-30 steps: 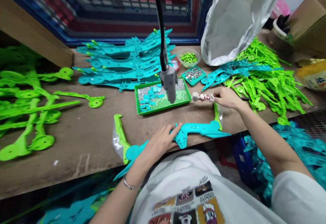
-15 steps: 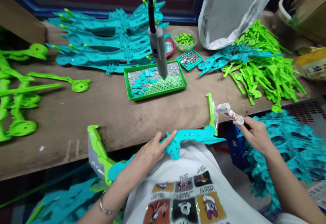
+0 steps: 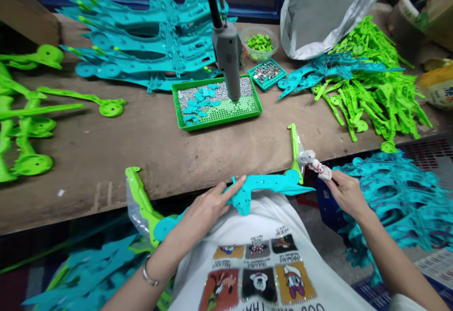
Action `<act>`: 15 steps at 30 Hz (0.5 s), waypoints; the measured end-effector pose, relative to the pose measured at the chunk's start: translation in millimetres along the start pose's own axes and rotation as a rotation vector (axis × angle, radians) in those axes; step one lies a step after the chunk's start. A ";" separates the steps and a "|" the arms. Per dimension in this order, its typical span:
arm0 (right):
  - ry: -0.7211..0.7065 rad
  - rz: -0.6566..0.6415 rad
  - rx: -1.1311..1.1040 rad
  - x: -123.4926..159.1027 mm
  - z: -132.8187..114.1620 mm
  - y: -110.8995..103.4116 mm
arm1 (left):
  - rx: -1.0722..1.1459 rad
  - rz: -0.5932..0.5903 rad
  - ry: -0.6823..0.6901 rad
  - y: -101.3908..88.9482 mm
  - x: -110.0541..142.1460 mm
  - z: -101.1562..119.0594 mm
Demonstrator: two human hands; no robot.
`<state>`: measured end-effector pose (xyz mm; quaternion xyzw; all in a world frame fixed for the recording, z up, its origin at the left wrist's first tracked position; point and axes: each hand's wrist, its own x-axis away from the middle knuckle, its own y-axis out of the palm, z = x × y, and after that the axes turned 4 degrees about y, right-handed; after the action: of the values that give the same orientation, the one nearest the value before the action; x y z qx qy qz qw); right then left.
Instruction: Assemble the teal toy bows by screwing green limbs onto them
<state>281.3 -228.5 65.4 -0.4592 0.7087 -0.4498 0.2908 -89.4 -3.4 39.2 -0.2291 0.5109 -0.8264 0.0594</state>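
Note:
My left hand (image 3: 207, 205) is wrapped over the middle of a long turquoise plastic part (image 3: 267, 182), its index finger stretched along it. The part lies against my shirt at the table's front edge. A green arm (image 3: 139, 195) with clear film rises from its left end, and a second green arm (image 3: 293, 148) stands at its right end. In my right hand (image 3: 348, 192) is a hammer (image 3: 319, 168) wrapped in white with red streaks. Its head is close beside the right green arm; whether they touch I cannot tell. My left palm hides part of the turquoise piece.
A grey electric screwdriver (image 3: 227, 61) hangs over a green tray (image 3: 219, 121) of screws and turquoise bits. Behind lie stacked turquoise parts (image 3: 141, 58), a bowl of green pieces (image 3: 260, 44) and a small teal tray (image 3: 267, 73). Green parts (image 3: 375, 98) heap at right, others (image 3: 33, 164) at left.
The turquoise part has come back toward me over the table edge, with my left hand still on it. My right hand has carried the hammer from beside the tray rightward and nearer to me.

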 end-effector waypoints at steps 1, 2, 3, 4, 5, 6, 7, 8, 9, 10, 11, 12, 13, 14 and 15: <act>0.014 0.011 0.017 -4.4 0.5 0.5 | 0.002 0.001 0.002 -1.6 0.1 0.9; 0.034 0.062 0.029 -9.3 1.0 1.1 | 0.008 0.010 0.007 -2.4 0.3 1.2; 0.052 0.121 0.033 -14.8 1.9 1.9 | 0.015 0.024 0.015 -2.6 0.5 1.0; 0.059 0.165 0.033 -20.7 3.0 3.1 | 0.025 0.039 0.024 -2.1 0.6 0.4; 0.053 0.180 0.031 -26.8 4.6 4.6 | 0.033 0.050 0.027 -1.1 0.5 -0.4; 0.039 0.163 0.035 -32.9 6.3 6.0 | 0.039 0.054 0.026 0.0 0.2 -1.3; 0.019 0.121 0.046 -39.0 7.8 7.0 | 0.039 0.048 0.019 1.0 -0.4 -1.9; -0.001 0.080 0.060 -44.7 8.4 7.1 | 0.037 0.036 0.010 1.7 -1.1 -1.9; -0.014 0.061 0.069 -50.2 7.6 6.1 | 0.033 0.025 0.005 1.8 -1.8 -1.1; -0.021 0.074 0.069 -55.5 4.9 4.0 | 0.028 0.022 0.005 1.2 -2.5 0.6; -0.023 0.099 0.058 -60.8 0.1 1.2 | 0.024 0.027 0.012 0.0 -3.0 3.2; -0.025 0.126 0.041 -66.4 -7.0 -1.8 | 0.023 0.042 0.026 -1.8 -3.6 6.3; -0.032 0.143 0.021 -72.7 -16.1 -4.2 | 0.019 0.069 0.044 -3.9 -4.3 9.7; -0.054 0.123 0.000 -79.7 -26.9 -5.3 | 0.022 0.098 0.070 -6.0 -5.4 12.7; -0.093 0.091 -0.027 -87.4 -39.5 -4.2 | 0.024 0.121 0.084 -7.7 -7.0 14.9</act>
<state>286.1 -134.9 86.0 -0.4509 0.7206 -0.4045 0.3373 -75.6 -9.7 49.2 -0.1619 0.5161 -0.8362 0.0906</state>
